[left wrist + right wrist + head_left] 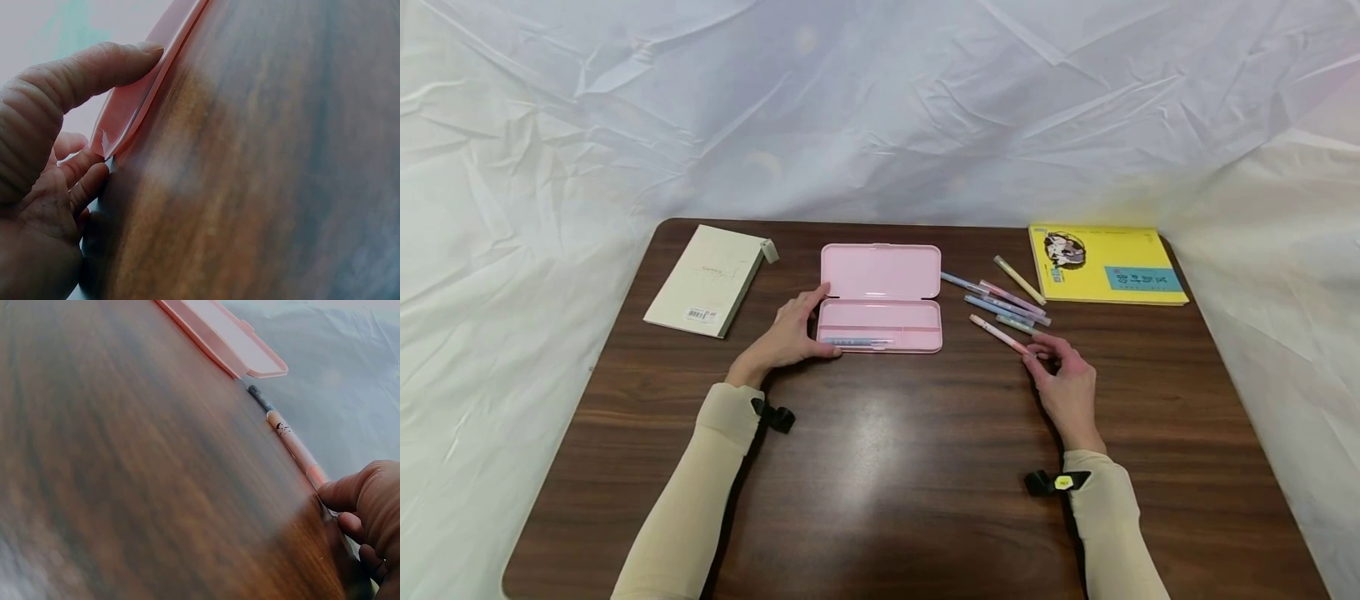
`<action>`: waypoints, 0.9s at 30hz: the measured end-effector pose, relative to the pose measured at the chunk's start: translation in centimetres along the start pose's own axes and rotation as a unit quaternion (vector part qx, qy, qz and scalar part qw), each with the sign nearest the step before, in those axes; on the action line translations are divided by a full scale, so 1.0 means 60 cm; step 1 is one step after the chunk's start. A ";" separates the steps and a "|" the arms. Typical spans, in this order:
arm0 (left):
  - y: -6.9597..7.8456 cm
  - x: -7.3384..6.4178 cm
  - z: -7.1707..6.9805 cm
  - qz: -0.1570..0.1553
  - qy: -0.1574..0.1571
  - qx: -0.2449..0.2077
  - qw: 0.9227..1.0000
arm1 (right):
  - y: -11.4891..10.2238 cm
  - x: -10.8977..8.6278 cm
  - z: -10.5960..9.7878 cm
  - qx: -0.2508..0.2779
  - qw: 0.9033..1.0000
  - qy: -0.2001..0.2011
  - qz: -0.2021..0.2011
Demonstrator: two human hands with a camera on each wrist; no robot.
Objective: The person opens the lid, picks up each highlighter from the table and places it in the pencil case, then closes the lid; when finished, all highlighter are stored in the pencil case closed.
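OK so using the pink pencil case (pixel 880 313) as your landmark: nearest you, off to its right, your right hand (pixel 1062 375) has thumb and fingers pinching one end of the pink-and-white pen (pixel 996 332). That pen is the thing to watch. It stretches away from your fingertips on a slant, far tip aimed leftward, roughly at the right end of the case's hinge, so its long axis isn't lined up with the compartments, which run straight left to right. Can't tell if that tip is touching the table. The case sits left and a bit beyond your right fingers; your right hand is way closer to the pen, while your left hand (pixel 790 333) is at the case's other end, gripping the corner with its thumb on the near wall and fingers round the left side. Inside, a blue pen (pixel 859 342) lies lengthwise in the near left compartment. A little farther, right of the case, there's a green pen (pixel 1017 324) just past the one you're pinching, then a loose cluster of pens (pixel 992 308), then a yellow pen (pixel 1019 280). Pale notebook (pixel 703 283) left of the case, yellow book (pixel 1097 252) far right, level with its open lid.
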State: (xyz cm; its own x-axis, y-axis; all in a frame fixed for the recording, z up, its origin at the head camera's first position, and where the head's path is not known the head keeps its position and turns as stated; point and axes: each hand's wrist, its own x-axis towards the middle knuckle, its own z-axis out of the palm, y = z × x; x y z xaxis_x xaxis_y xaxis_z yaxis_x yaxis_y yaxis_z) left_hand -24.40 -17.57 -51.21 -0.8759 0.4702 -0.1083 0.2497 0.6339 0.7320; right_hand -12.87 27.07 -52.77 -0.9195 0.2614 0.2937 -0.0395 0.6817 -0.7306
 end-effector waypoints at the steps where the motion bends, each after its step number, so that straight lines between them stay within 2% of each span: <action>1: -0.001 0.000 0.000 0.001 0.000 0.000 1.000 | 0.000 0.000 0.000 0.002 1.000 0.000 0.000; 19: -0.005 -0.003 0.001 0.003 0.004 -0.008 1.000 | 0.003 0.001 0.002 0.041 0.999 0.019 0.014; 27: -0.004 -0.002 0.000 0.005 0.003 -0.003 1.000 | -0.006 0.012 0.012 0.081 0.996 0.028 0.012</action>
State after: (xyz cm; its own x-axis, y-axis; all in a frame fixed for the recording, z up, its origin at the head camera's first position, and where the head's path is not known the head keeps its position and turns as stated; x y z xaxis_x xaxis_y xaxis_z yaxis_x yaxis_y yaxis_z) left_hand -24.37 -17.78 -51.34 -0.8758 0.4727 -0.0978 0.2555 0.6259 0.7369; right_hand -13.79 26.53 -52.76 -0.8981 0.3167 0.3050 -0.0846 0.5562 -0.8268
